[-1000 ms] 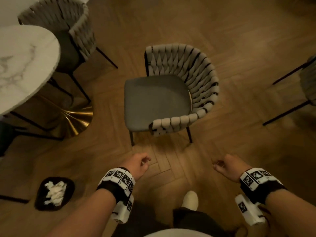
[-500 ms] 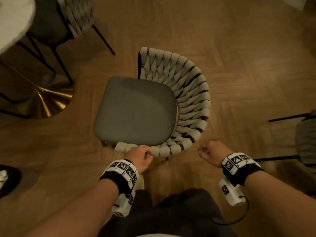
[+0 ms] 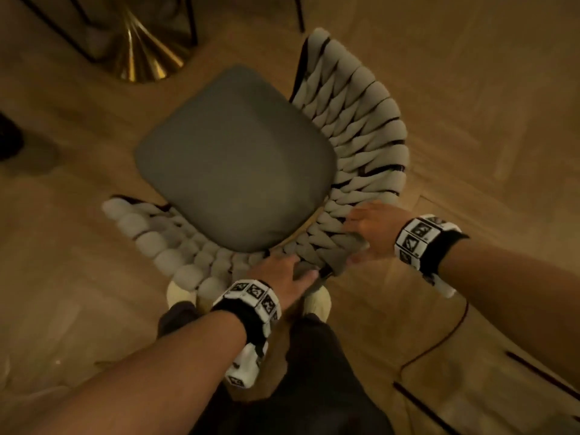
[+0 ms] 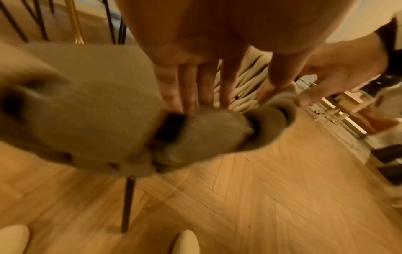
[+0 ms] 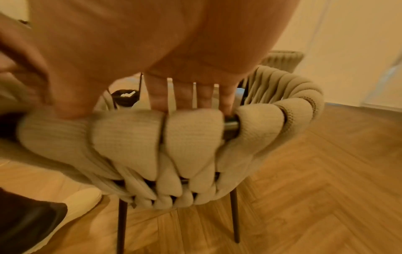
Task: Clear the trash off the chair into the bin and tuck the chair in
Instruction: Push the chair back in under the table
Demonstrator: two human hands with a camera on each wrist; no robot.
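Herringbone wood flooring (image 3: 470,89) runs under everything you see, warm and dim in the light. At the far left edge of the head view a dark shape (image 3: 9,139) sits on the floor, too cut off to identify; beside it, toward the top, the brass cone of a table base (image 3: 141,54) stands among thin black legs, just beyond the front of the chair (image 3: 232,158). Your left hand (image 3: 279,274) lies over the top rail of the woven backrest (image 3: 361,136) at its near curve, fingers (image 4: 189,89) reaching down inside the back and thumb on the outer side, so it grips the rail. Your right hand (image 3: 370,227) grips the same rail a little farther round to the right, its fingers (image 5: 204,96) hooked over the padded bands and the thumb pressing the outer face. The chair stands on the floor directly in front of you, its back toward your body, its seat pointing at the table base. The grey seat cushion is bare and smooth, and the pale knitted bands wrap a dark metal frame (image 5: 230,125) that shows between them. Your pale shoes (image 3: 317,304) sit just behind the chair's back legs. To the right, floor lies open, with a black cable (image 3: 439,343) trailing from your right wrist and the dark legs of another chair (image 3: 533,368) at the lower right corner.
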